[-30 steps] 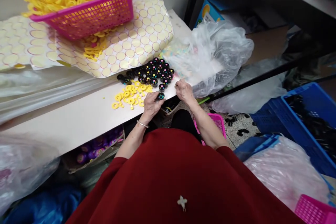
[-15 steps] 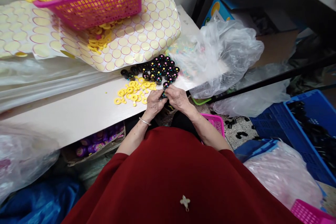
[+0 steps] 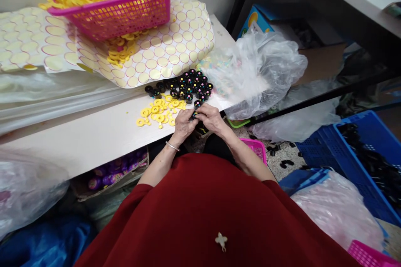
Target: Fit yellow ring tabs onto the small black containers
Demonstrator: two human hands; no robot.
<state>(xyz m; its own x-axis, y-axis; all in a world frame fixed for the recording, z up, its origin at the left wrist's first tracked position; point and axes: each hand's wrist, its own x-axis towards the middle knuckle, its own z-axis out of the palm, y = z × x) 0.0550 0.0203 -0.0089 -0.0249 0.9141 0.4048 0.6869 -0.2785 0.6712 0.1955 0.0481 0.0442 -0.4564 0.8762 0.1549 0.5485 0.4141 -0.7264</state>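
Observation:
Close together at the table's front edge, my left hand (image 3: 184, 124) and my right hand (image 3: 212, 117) are both closed on one small black cup-shaped piece (image 3: 194, 114) with coloured dots in its top. The fingers cover most of it. Just beyond them stands a cluster of similar black pieces (image 3: 189, 87), many with pink, yellow or blue dots. Left of that cluster, loose yellow ring-shaped pieces with short stems (image 3: 155, 109) lie scattered on the white table (image 3: 103, 139).
A pink basket (image 3: 125, 16) heaped with yellow pieces stands on sticker sheets (image 3: 175, 41) at the back. Clear plastic bags (image 3: 269, 71) lie to the right. A blue crate (image 3: 360, 167) holds black parts. Below the table sits a box of purple items (image 3: 115, 171).
The view has shifted slightly. My hands stay in nearly the same place, with small finger movements around the black piece.

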